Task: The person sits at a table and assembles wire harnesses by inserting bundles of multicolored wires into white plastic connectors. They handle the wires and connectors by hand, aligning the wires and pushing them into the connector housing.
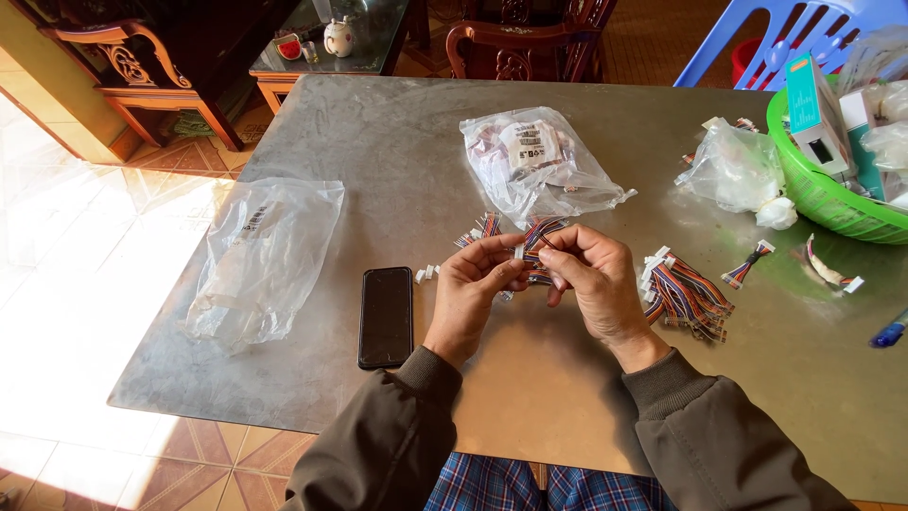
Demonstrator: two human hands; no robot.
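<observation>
Both of my hands meet above the middle of the grey metal table [397, 142]. My left hand [476, 284] pinches the white connector end of a short multicoloured ribbon cable [537, 233]. My right hand [588, 279] grips the same cable from the other side, fingers curled around its wires. A few more such cables [485, 227] lie on the table just beyond my fingers. A pile of finished-looking striped cables with white plugs [683, 295] lies to the right of my right hand. Small white connector pieces [427, 273] lie left of my left hand.
A black phone [386, 316] lies face up at the near left. An empty clear bag [261, 257] rests on the left edge, a filled clear bag [537, 163] at the centre back. A green basket [825, 194] with boxes stands at the right, with crumpled plastic [736, 170] beside it.
</observation>
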